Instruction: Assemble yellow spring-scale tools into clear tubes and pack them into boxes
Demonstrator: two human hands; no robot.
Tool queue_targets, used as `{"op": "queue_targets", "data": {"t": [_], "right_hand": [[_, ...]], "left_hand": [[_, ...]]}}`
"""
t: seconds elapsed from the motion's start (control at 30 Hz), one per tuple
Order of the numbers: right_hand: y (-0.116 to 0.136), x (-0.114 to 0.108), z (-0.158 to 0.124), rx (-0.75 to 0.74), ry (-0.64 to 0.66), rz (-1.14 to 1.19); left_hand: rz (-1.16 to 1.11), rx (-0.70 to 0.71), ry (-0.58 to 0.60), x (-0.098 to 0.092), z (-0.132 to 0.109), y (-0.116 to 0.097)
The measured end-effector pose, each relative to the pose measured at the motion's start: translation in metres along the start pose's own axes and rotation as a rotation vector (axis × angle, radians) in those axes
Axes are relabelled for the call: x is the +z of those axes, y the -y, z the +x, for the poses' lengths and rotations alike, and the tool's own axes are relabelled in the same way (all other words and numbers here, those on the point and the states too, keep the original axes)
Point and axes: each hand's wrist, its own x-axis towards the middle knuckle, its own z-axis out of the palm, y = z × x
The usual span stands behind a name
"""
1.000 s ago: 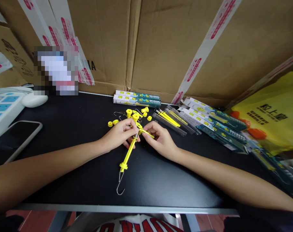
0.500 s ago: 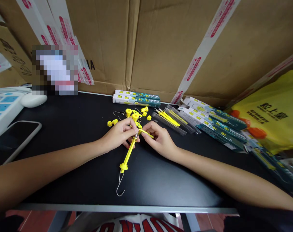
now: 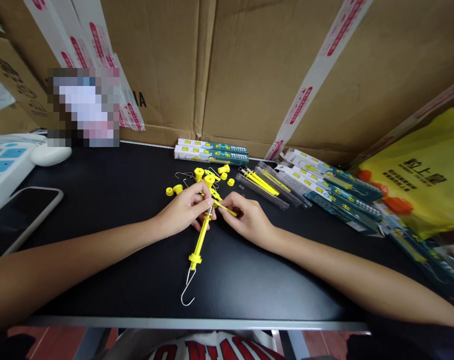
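Observation:
Both my hands meet over the middle of the black table. My left hand (image 3: 192, 209) is closed, pinching the upper end of a yellow spring scale rod (image 3: 201, 240) where a short silvery spring shows. The rod slants down toward me, with a yellow collar and a bent wire hook (image 3: 187, 292) at its lower end. Between the fingers of my right hand (image 3: 247, 217) is a thin yellow plastic strip (image 3: 226, 208), its far end touching my left fingertips. How strip and spring meet is hidden by the fingers. Yellow caps (image 3: 199, 174) and wire hooks lie just beyond.
Clear tubes with yellow rods (image 3: 262, 184) lie right of the loose parts. Printed boxes (image 3: 212, 155) stand at the back, and more boxes (image 3: 335, 200) lie at right beside a yellow bag (image 3: 418, 170). Left are a phone (image 3: 24, 217), a power strip (image 3: 5, 170) and a white mouse (image 3: 51, 155).
The hooked lower end of the rod has swung slightly to the right. The yellow strip and my right fingers have shifted a little left. Both hands keep their grip.

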Motion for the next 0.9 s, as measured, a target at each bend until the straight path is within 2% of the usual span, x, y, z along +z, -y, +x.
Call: {"op": "queue_targets", "data": {"t": [0.3, 0.4, 0.5, 0.73, 0.9], "right_hand": [[-0.001, 0.003, -0.003, -0.058, 0.064, -0.144], [-0.001, 0.003, -0.003, -0.038, 0.074, -0.117], [0.000, 0.001, -0.003, 0.011, 0.083, -0.021], [0.001, -0.002, 0.002, 0.184, 0.169, 0.390], [0.000, -0.002, 0.008, 0.262, 0.161, 0.540]], "left_hand": [[0.017, 0.025, -0.007, 0.001, 0.000, 0.002], [0.006, 0.032, -0.009, 0.001, 0.000, 0.002], [-0.027, 0.035, -0.004, 0.000, 0.000, 0.002], [-0.100, 0.041, 0.034, -0.003, 0.002, 0.004], [-0.117, 0.018, 0.013, -0.002, 0.003, 0.003]]}}
